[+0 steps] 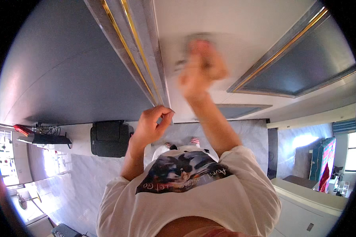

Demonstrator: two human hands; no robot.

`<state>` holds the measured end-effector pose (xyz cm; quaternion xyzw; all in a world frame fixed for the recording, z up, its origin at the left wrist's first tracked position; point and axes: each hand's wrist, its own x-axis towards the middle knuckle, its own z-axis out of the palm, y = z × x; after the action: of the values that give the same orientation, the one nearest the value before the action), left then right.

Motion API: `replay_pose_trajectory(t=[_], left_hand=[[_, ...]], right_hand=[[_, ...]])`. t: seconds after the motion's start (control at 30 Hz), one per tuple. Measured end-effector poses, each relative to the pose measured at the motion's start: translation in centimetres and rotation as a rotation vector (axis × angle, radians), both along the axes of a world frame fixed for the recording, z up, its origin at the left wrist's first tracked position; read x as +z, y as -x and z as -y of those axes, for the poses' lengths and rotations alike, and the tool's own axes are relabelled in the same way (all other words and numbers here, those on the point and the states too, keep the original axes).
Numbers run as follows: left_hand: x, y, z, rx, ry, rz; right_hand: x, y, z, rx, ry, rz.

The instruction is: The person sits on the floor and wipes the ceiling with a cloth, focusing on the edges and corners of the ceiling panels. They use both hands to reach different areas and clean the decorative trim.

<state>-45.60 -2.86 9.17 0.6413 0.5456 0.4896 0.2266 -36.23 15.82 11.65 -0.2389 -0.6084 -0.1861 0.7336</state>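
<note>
My right hand (pixel 202 66) is raised against a white panel (pixel 190 17) and badly blurred. A greyish, reddish patch shows at its fingertips; whether that is a held thing cannot be made out. Small dark marks, perhaps a fitting, lie just left of the wrist on the white surface. Lower down, my left hand (pixel 154 124) is curled, thumb and forefinger tips close together, beside the lower part of a grey frame (pixel 136 44) with gold strips. Nothing shows between those fingers. Whether they touch the frame is unclear.
A dark panel (pixel 71 65) spans the left; gold-edged dark insets (pixel 296 62) are at right. Below stand a black box-like case (pixel 109 138) and a rack with cables (pixel 47 137). Grey marbled floor (pixel 86 177) lies beneath. A white cabinet (pixel 308 207) is behind at right, near a folded mattress (pixel 322 166).
</note>
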Motion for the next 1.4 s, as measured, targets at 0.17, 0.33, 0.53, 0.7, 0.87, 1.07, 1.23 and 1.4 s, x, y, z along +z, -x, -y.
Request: replay_pose_trajectory(t=[0.17, 0.33, 0.53, 0.7, 0.87, 1.07, 1.23, 1.4], left_hand=[[-0.1, 0.2, -0.3, 0.027, 0.012, -0.065], [-1.1, -0.3, -0.7, -0.030, -0.025, -0.086], [-1.3, -0.6, -0.9, -0.080, 0.025, -0.150], [-1.2, -0.8, -0.9, -0.051, 0.054, -0.169], [-1.3, -1.6, -1.4, -0.097, 0.078, -0.178], [-3.1, -2.4, -2.1, -0.096, 0.162, -0.189], [-4.6, -1.6, -1.1, -0.067, 0.128, -0.240], [-6.1, -0.2, 1.2, 0.087, 0.230, -0.179]], right_hand=[[0.9, 0.8, 3.9, 0.011, 0.072, 0.253], [-2.8, -9.1, -1.9, -0.128, 0.034, 0.060], [-3.9, -4.4, 1.0, -0.058, 0.169, 0.022], [-4.6, 0.1, 3.7, 0.113, 0.025, 0.262], [-9.8, -5.9, -0.8, 0.107, 0.151, 0.055], [-10.4, -6.5, 0.0, -0.117, 0.295, -0.034], [-13.9, 2.0, 4.8, 0.162, 0.339, 0.151], [-12.3, -2.0, 4.1, 0.296, 0.305, 0.426]])
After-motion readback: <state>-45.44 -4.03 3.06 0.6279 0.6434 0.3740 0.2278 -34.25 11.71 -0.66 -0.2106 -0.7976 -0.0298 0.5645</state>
